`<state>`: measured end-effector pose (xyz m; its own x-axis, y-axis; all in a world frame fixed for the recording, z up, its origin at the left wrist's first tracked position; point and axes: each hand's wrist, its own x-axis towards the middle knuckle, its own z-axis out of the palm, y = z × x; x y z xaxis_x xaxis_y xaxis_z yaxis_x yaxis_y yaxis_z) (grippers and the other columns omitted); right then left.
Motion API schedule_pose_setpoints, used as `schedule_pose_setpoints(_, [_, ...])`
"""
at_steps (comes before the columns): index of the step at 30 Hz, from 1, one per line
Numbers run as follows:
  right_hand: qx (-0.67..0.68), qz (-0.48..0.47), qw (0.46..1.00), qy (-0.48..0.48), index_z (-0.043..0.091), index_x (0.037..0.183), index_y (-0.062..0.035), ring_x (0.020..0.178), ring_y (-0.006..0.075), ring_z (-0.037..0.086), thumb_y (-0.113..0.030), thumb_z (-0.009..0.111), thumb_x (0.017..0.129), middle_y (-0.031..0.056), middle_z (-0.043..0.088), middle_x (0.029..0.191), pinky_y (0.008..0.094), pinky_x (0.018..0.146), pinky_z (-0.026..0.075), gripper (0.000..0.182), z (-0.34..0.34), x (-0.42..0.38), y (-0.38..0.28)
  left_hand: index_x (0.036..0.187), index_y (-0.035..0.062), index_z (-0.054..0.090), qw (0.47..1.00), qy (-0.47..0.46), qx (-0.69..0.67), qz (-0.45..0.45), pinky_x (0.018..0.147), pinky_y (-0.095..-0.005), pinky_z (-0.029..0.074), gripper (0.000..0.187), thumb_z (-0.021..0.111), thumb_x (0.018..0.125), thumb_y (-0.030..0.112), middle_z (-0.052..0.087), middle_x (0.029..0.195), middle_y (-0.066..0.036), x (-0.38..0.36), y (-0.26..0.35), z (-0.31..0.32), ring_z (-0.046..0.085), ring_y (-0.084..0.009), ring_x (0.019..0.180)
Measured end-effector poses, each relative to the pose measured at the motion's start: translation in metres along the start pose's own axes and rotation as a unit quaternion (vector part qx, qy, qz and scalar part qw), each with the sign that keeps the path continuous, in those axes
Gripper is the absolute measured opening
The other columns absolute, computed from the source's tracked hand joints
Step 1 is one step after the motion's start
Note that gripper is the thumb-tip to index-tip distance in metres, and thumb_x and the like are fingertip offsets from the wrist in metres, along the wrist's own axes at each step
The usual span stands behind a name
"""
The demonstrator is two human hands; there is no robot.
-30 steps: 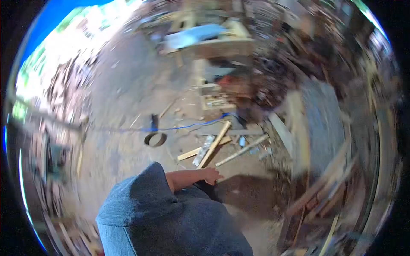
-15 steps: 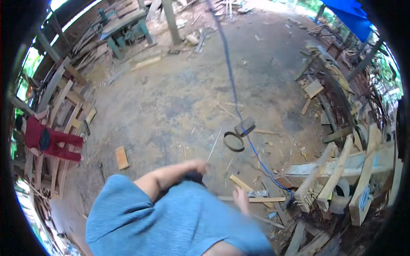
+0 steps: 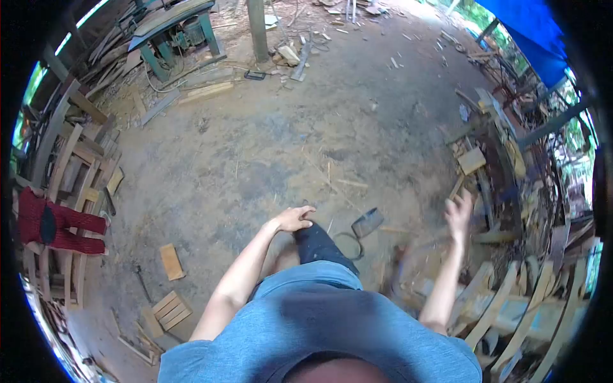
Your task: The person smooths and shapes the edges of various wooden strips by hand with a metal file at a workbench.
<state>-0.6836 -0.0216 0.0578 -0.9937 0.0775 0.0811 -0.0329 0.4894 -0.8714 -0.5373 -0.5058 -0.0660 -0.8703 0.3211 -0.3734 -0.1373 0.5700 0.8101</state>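
My left hand (image 3: 294, 219) is at the knee of my dark trousers (image 3: 322, 247), its fingers stretched out and nothing in them. Out to the right, my right hand (image 3: 458, 216) is raised over the floor with its fingers apart, slightly blurred, and appears to hold nothing. Between the two, by my leg, a dark hoop (image 3: 348, 245) lies on the ground beside a second dark band (image 3: 367, 223). Several thin wood strips are scattered around them. Farther right of my right hand is a square wooden block (image 3: 471, 161) near a pile of timber.
Long curved timbers (image 3: 511, 303) stand at the lower right. A flat board (image 3: 171, 262) and a slatted wooden piece (image 3: 171, 311) lie on the left floor. Another person in red clothes (image 3: 70, 220) bends beside stacked wood frames. A green machine table (image 3: 172, 32) stands behind a post (image 3: 257, 32).
My right hand has moved from near the wood pieces on the floor out to the right. My torso has straightened, and my left hand now shows at my knee with fingers extended.
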Motion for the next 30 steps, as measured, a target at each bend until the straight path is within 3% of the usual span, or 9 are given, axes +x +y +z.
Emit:
schedule_pose_setpoints(6, [0.188,0.101,0.774,0.596,0.049,0.121,0.0031,0.054,0.0174,0.050,-0.003,0.049,0.088,0.0115,0.059,0.078,0.0290,0.041,0.040,0.033,-0.098,0.092,0.054,0.131,0.0060,0.051,0.978,0.147,-0.066,-0.130,0.088,-0.0397,0.048,0.054,0.065,0.086,0.032,0.067,0.098,-0.013,0.097,-0.096,-0.111,0.063,-0.0302,0.098])
schedule_pose_setpoints(9, [0.264,0.215,0.806,0.485,0.048,0.083,-0.0057,0.053,0.0175,0.050,-0.005,0.050,0.083,0.0082,0.051,0.068,0.0294,0.043,0.044,0.002,-0.016,0.151,0.063,0.134,0.0091,0.048,0.922,0.164,-0.287,-0.203,0.062,-0.0260,0.047,0.046,0.061,0.091,0.019,0.066,0.090,-0.002,0.145,-0.103,-0.176,0.058,-0.0090,0.075])
schedule_pose_setpoints(12, [0.422,0.262,0.836,0.234,0.048,0.075,-0.0116,0.051,0.0162,0.051,-0.008,0.053,0.087,0.0028,0.051,0.064,0.0261,0.042,0.043,0.014,0.109,0.246,0.048,0.130,0.0104,0.051,0.880,0.201,-0.391,-0.180,0.059,-0.0244,0.045,0.039,0.060,0.092,0.018,0.064,0.089,-0.001,0.198,-0.102,-0.231,0.058,-0.0095,0.074])
schedule_pose_setpoints(16, [0.194,0.173,0.963,0.073,0.055,0.124,-0.0091,0.068,0.0115,0.059,-0.020,0.056,0.097,0.0009,0.059,0.084,0.0253,0.057,0.048,0.029,0.257,0.365,-0.018,0.127,0.0106,0.052,0.846,0.220,-0.430,-0.224,0.058,-0.0227,0.046,0.036,0.060,0.092,0.014,0.062,0.096,-0.003,0.293,-0.105,-0.301,0.059,-0.0105,0.076])
schedule_pose_setpoints(20, [0.082,0.054,0.985,-0.145,0.054,0.129,-0.0096,0.079,0.0108,0.061,-0.024,0.050,0.100,0.0013,0.063,0.089,0.0264,0.066,0.050,0.032,0.340,0.472,-0.029,0.127,0.0118,0.052,0.879,0.125,-0.400,-0.226,0.061,-0.0236,0.048,0.040,0.064,0.089,0.013,0.062,0.099,-0.003,0.413,-0.142,-0.396,0.060,-0.0120,0.077])
schedule_pose_setpoints(24, [-0.069,0.018,0.996,-0.055,0.062,0.115,-0.0074,0.085,0.0255,0.066,-0.022,0.057,0.090,0.0140,0.067,0.094,0.0377,0.075,0.051,0.029,0.396,0.507,0.061,0.125,0.0083,0.054,0.939,0.126,-0.267,-0.177,0.064,-0.0292,0.050,0.048,0.069,0.079,0.006,0.065,0.098,-0.008,0.578,-0.097,-0.488,0.062,-0.0160,0.075])
schedule_pose_setpoints(27, [-0.222,0.236,0.933,-0.159,0.063,0.112,-0.0071,0.101,0.0372,0.062,-0.029,0.051,0.091,0.0198,0.066,0.104,0.0430,0.083,0.048,0.033,0.384,0.457,0.137,0.125,0.0034,0.054,0.971,0.033,-0.213,-0.099,0.073,-0.0305,0.051,0.050,0.069,0.078,0.003,0.068,0.093,-0.012,0.722,-0.012,-0.552,0.064,-0.0177,0.084])
schedule_pose_setpoints(29, [-0.197,0.339,0.919,-0.040,0.065,0.109,-0.0040,0.098,0.0385,0.061,-0.024,0.050,0.088,0.0205,0.066,0.103,0.0447,0.086,0.047,0.032,0.376,0.417,0.149,0.125,0.0023,0.054,0.977,-0.017,-0.205,-0.060,0.076,-0.0303,0.052,0.049,0.069,0.078,0.002,0.068,0.093,-0.012,0.807,0.026,-0.560,0.064,-0.0180,0.086])
schedule_pose_setpoints(30, [-0.298,0.133,0.945,0.021,0.067,0.101,-0.0028,0.094,0.0385,0.061,-0.020,0.053,0.082,0.0197,0.066,0.096,0.0445,0.084,0.048,0.029,0.388,0.353,0.236,0.125,0.0026,0.055,0.979,-0.059,-0.191,-0.047,0.076,-0.0301,0.052,0.048,0.069,0.078,0.002,0.068,0.093,-0.012,0.848,0.035,-0.559,0.064,-0.0182,0.087])
